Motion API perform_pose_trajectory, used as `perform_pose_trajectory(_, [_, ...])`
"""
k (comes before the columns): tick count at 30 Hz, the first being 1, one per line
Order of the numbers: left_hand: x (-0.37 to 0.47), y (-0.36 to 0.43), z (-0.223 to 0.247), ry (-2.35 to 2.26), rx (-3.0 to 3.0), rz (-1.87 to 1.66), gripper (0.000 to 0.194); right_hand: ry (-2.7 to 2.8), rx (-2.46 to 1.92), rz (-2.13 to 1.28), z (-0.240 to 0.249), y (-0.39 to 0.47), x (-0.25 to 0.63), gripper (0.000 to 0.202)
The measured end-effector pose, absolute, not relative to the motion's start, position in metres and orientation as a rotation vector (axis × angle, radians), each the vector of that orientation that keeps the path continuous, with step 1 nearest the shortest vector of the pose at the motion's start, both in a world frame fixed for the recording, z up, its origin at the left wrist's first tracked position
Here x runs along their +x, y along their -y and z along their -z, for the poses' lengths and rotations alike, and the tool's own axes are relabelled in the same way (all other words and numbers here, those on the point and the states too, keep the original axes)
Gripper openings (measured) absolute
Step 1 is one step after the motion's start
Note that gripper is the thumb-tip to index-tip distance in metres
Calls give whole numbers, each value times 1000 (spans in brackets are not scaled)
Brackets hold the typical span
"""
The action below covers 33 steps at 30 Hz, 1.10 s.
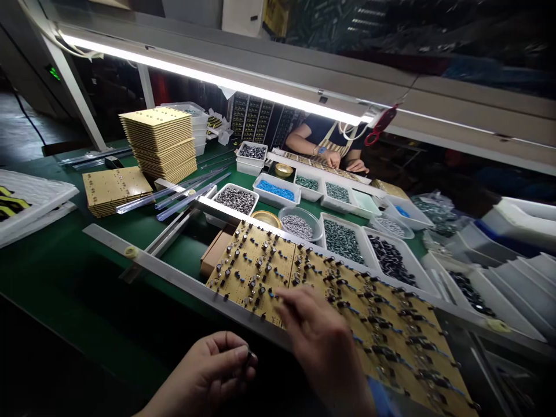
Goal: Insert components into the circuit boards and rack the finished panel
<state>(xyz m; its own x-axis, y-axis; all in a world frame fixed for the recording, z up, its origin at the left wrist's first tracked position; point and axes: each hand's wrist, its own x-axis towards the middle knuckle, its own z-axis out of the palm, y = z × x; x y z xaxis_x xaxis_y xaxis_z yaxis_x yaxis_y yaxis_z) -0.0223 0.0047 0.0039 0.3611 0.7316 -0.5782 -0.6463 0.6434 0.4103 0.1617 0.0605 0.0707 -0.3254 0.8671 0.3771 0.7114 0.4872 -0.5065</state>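
Brown circuit boards (282, 260) lie side by side in a metal rail frame (174, 269), dotted with black capacitors and small blue parts. Over the left part of the boards is my right hand (321, 336), thumb and forefinger brought together near a small blue part; whether anything sits between the fingertips is too small to tell. Below the frame's front rail, my left hand (221, 370) is curled, with small dark components (249, 356) pinched between thumb and fingers. A blue band shows at my right wrist.
Behind the boards stand trays of blue parts (276, 190), green parts (343, 238) and black capacitors (391, 259). Stacked boards (158, 145) and clear plastic tubes (191, 196) lie left. Across the table a person's hands (336, 160) work at another row. A lit lamp (208, 77) hangs above.
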Motion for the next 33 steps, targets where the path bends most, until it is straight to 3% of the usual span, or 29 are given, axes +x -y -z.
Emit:
perform_pose_trajectory(3, [-20,-3,-1,-785,114,-938,29,2203,-1128,-658,-53,-29,156,23])
perform_pose_trajectory(8, [-13,-1,-1,-750,80,-891,28,2263,-1083,-316,-18,-6,158,29])
perform_pose_trajectory(12, [-10,1,-5,-721,18,-872,23,2210,-1082,-325,-13,-2,161,25])
perform_pose_trajectory(18, [-14,2,-5,-662,137,-766,37,1969,-1119,-642,-30,0,163,16])
perform_pose_trajectory(23, [-14,5,0,-642,170,-679,37,1787,-1169,-1037,-33,0,167,10])
perform_pose_trajectory(33, [-17,6,15,-682,238,-732,38,1650,-1145,-1268,-35,-8,162,7])
